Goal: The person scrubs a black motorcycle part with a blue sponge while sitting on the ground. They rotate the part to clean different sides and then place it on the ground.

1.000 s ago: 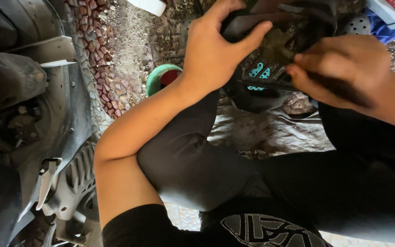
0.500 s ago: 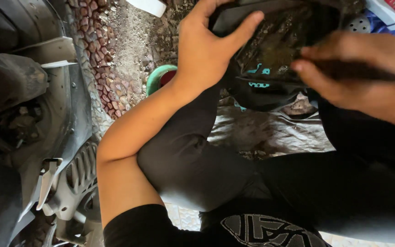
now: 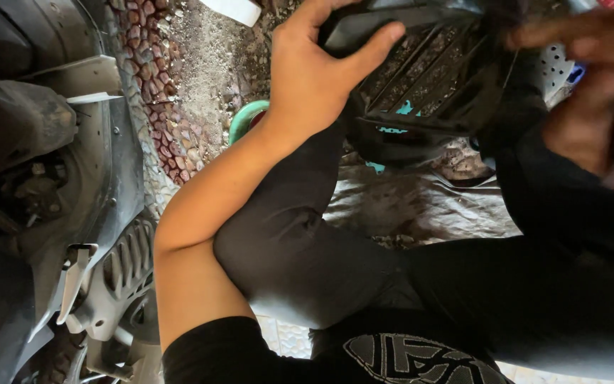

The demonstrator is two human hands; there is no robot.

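A grey motorcycle body (image 3: 51,213) fills the left of the frame, beside pebble paving (image 3: 179,92). At upper centre the left hand (image 3: 314,71) grasps a black ribbed plastic panel (image 3: 435,71). The right hand (image 3: 591,107) is blurred; its grip I cannot tell.

Soft, even daylight is cast over the scene, without glare. The right hand (image 3: 598,107) is smeared by motion blur. Deep shadow is seen at left.

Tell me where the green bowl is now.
In the head view, the green bowl sits on the pebbled ground, upper centre, partly hidden beneath the left hand.
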